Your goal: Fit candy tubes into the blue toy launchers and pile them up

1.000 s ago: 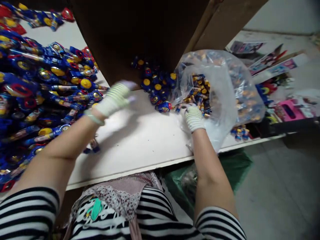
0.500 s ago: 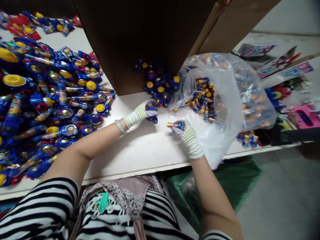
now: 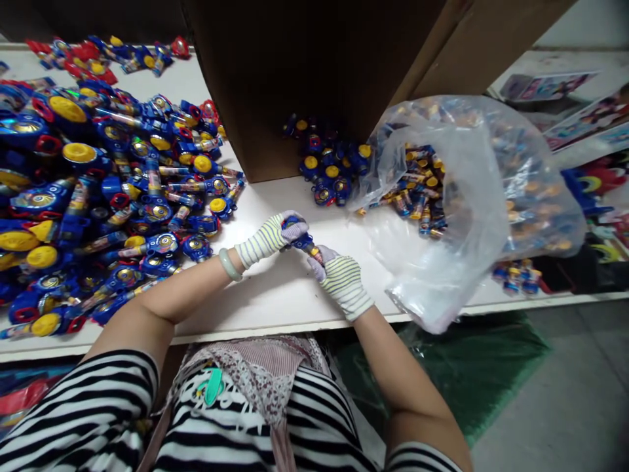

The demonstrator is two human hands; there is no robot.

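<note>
Gloved in striped knit, my left hand is closed around a blue plastic toy piece with a round body. My right hand, gloved likewise, grips a small printed tube with a yellow end. The tube's end meets the blue piece; whether it is seated in it I cannot tell. Both hands are just above the white table. Beyond them lie several loose blue toy pieces at the mouth of a cardboard box. Right of those, similar small tubes spill from a clear plastic bag.
A large heap of blue toys with tubes covers the table's left side. The tall cardboard box stands at the back. Red and blue toys lie at the far left. Printed cards and a few tubes are on the right.
My right hand has moved left with the tube, bringing it against the blue toy piece in my left hand. The view has shifted slightly, so the table's contents appear farther right.
</note>
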